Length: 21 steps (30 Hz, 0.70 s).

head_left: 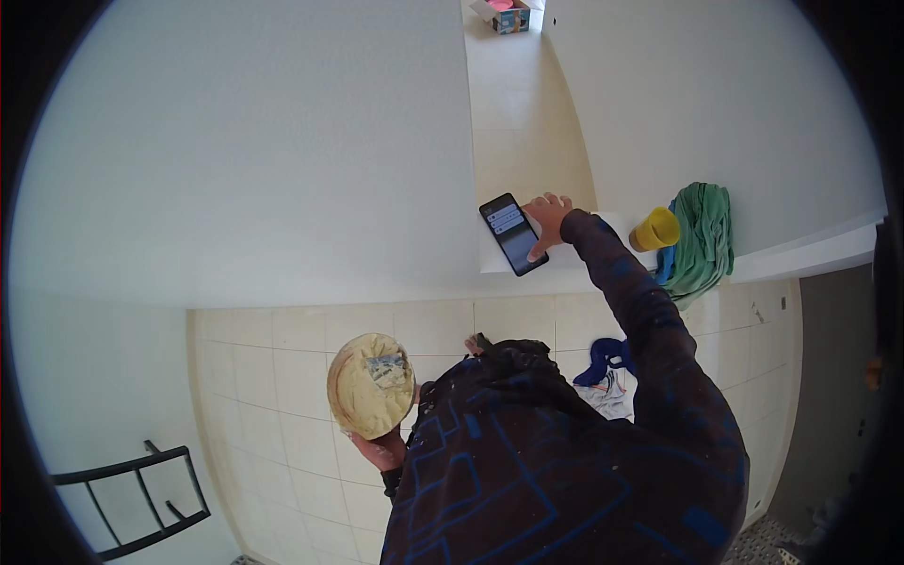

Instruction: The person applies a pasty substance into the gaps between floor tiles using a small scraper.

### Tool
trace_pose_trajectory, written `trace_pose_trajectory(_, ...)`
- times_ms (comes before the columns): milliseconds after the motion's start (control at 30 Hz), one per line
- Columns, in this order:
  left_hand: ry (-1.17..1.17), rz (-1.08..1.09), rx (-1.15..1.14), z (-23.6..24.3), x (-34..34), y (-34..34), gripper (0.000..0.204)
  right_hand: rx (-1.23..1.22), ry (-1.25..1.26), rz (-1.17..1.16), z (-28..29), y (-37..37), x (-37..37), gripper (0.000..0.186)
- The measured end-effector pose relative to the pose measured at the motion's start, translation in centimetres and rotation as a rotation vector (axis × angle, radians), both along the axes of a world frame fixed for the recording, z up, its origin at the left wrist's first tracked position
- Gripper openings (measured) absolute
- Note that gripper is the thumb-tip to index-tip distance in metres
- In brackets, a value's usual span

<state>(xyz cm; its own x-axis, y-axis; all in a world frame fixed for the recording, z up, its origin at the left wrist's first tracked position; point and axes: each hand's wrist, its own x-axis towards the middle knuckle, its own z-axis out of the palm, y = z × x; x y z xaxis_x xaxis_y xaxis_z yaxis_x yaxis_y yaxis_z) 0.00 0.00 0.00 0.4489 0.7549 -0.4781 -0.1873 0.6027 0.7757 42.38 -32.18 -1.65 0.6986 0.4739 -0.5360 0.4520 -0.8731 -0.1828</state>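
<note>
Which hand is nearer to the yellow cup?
The right. The right hand is at the phone, just left of the yellow cup. The left hand is clearly farther off, lower and much further left in the picture.

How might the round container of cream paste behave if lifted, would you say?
The round container is probably heavy for its size, since paste covers most of its opening. The paste likely flows slowly, as its surface looks lumpy rather than level.
</note>
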Motion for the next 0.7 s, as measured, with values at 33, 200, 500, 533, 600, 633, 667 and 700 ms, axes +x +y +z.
trace_pose_trajectory(33, 0.113, -0.099, 0.13, -0.5, -0.2, 0.1, 0.073, 0.011, -0.018, -0.003, -0.2, 0.0, 0.0, 0.118)
trace_pose_trajectory(200, 0.169, -0.166, 0.247, -1.1, -0.3, 0.2, 0.071, 0.038, -0.05, -0.015, -0.7, 0.3, -0.1, 0.118)
trace_pose_trajectory(500, 0.015, -0.032, 0.017, -0.7, -0.2, 0.2, 0.071, 0.041, -0.03, -0.016, -0.8, -0.1, 0.3, 0.114)
trace_pose_trajectory(533, -0.041, -0.016, -0.029, -0.4, -0.3, 0.2, 0.066, 0.049, -0.029, -0.028, -1.0, -0.2, 0.5, 0.11)
trace_pose_trajectory(600, -0.098, 0.002, -0.074, -0.6, -0.4, 0.2, 0.063, 0.057, -0.028, -0.038, -1.2, -0.3, 0.7, 0.106)
trace_pose_trajectory(633, 0.019, -0.074, 0.077, -1.1, -0.5, 0.2, 0.067, 0.069, -0.034, -0.049, -1.3, -0.3, 0.8, 0.102)
trace_pose_trajectory(667, 0.076, -0.113, 0.153, -1.4, -0.7, 0.3, 0.069, 0.08, -0.039, -0.06, -1.4, -0.3, 0.9, 0.099)
trace_pose_trajectory(700, 0.136, -0.149, 0.228, -1.5, -0.7, 0.3, 0.071, 0.08, -0.039, -0.06, -1.5, -0.3, 0.9, 0.099)
